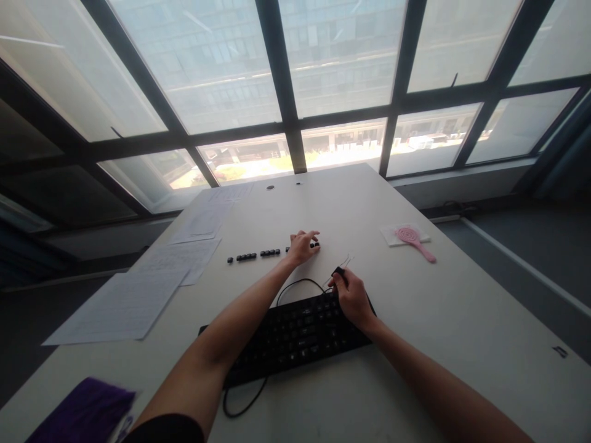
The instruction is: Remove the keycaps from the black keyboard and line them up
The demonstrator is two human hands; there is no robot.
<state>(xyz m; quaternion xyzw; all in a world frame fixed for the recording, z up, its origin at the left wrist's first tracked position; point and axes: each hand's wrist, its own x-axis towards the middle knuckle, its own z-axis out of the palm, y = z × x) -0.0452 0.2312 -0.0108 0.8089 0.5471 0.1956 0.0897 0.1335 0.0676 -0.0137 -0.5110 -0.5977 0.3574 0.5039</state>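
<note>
A row of small black keycaps lies on the white table beyond a black keyboard. Over the right end of that row is my left hand, its fingers stretched and apart. Its thumb side is close to the last keycaps; whether it touches them I cannot tell. My right hand is above the keyboard's far right corner. It is closed round a keycap puller with a black handle, whose thin wire ends point away from me. My left forearm hides part of the keyboard, and my left hand hides part of the row.
Printed sheets line the table's left side. A pink hairbrush rests on a white packet at the right. A purple item lies near left. The keyboard's cable loops in front. Windows stand beyond the table.
</note>
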